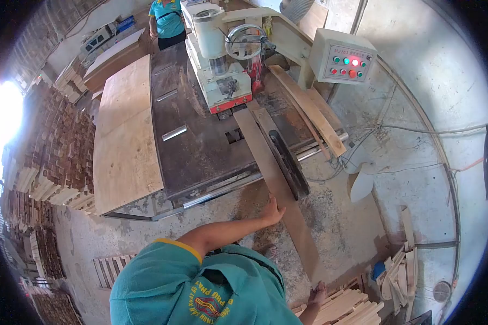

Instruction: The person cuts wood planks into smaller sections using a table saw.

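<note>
A long brown board [276,181] runs from under the machine head [225,89] across the table edge toward me, lying beside a dark guide fence [287,165]. My left hand [274,210] is at the board's left edge, midway along the part beyond the table, with a finger extended. At the board's near end is my right hand [318,292], its fingers at the end of the wood. The board's far end is hidden under the machine head.
Loose strips [309,111] lie right of the fence, below a control box [344,57]. Another person [168,24] stands behind the machine table [200,162]. Wood stacks [59,141] fill the left; more pieces [341,309] lie near my right hand.
</note>
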Tool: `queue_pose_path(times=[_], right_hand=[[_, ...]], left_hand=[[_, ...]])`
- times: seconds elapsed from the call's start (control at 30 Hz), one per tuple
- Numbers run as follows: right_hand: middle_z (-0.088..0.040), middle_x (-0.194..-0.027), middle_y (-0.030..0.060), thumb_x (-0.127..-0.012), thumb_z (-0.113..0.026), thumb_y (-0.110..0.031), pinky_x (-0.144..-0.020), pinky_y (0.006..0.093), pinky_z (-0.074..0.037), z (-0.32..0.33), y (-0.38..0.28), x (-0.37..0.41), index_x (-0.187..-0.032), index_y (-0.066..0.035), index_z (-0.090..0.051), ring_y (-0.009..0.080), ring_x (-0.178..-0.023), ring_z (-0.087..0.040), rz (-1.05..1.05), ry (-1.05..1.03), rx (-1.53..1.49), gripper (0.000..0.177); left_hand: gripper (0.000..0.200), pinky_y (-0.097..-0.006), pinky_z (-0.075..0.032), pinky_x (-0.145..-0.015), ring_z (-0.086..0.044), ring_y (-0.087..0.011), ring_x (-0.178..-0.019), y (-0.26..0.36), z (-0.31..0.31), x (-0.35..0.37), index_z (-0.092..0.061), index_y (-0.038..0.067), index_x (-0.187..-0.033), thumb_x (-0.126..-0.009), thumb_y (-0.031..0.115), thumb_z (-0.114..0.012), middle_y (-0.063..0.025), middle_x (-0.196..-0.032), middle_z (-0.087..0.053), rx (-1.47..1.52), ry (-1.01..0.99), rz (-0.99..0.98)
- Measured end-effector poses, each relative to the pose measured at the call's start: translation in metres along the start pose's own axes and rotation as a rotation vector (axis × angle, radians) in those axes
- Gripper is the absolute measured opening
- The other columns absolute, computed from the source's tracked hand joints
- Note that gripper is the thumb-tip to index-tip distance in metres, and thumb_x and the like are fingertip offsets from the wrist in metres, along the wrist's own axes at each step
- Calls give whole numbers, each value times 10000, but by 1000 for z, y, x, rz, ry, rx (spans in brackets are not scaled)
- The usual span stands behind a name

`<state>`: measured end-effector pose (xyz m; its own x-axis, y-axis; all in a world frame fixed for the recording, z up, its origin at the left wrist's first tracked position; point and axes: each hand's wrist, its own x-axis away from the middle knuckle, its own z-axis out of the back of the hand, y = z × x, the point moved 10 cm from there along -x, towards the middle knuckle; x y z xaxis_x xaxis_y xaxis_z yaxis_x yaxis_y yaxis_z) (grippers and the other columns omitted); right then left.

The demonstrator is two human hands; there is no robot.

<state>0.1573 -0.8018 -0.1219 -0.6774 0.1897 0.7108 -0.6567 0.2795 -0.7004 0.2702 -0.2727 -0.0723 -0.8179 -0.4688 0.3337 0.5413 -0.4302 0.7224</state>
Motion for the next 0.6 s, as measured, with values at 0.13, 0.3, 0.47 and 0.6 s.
queue_pose_path(times=[0.13,0.3,0.47,0.6], right_hand=[[-467,-702,-76,-878,-675,-187,-623,314,-362,2,-3,-3,-829,-191,-530,108,-676,-469,11,68,-2,153],[-563,-807,-47,-876,-702,-187,-684,334,-432,-23,-17,12,-914,-164,-591,130,-787,-556,7,-6,24,120],[-553,-786,-11,-872,-683,-136,-639,319,-491,-53,-11,1,-949,-109,-575,125,-752,-550,-43,-38,21,136],[-590,-887,15,-877,-654,-87,-643,317,-502,-87,1,-14,-942,-96,-583,154,-785,-568,-74,-171,0,97]], left_hand=[[919,-471,-503,-917,-576,-476,-1092,-6,-11,-8,-26,-174,-1448,-922,337,-579,-399,-1344,-403,89,10,63],[878,-479,-499,-932,-553,-487,-1124,-9,-5,-19,-28,-169,-1449,-933,306,-556,-391,-1356,-398,30,119,54],[866,-493,-512,-908,-556,-481,-1121,17,51,-25,-56,-159,-1452,-935,319,-560,-377,-1357,-404,-51,99,181],[868,-492,-530,-866,-576,-457,-1091,-2,65,-57,-69,-137,-1460,-939,346,-566,-353,-1317,-443,-113,121,190]])
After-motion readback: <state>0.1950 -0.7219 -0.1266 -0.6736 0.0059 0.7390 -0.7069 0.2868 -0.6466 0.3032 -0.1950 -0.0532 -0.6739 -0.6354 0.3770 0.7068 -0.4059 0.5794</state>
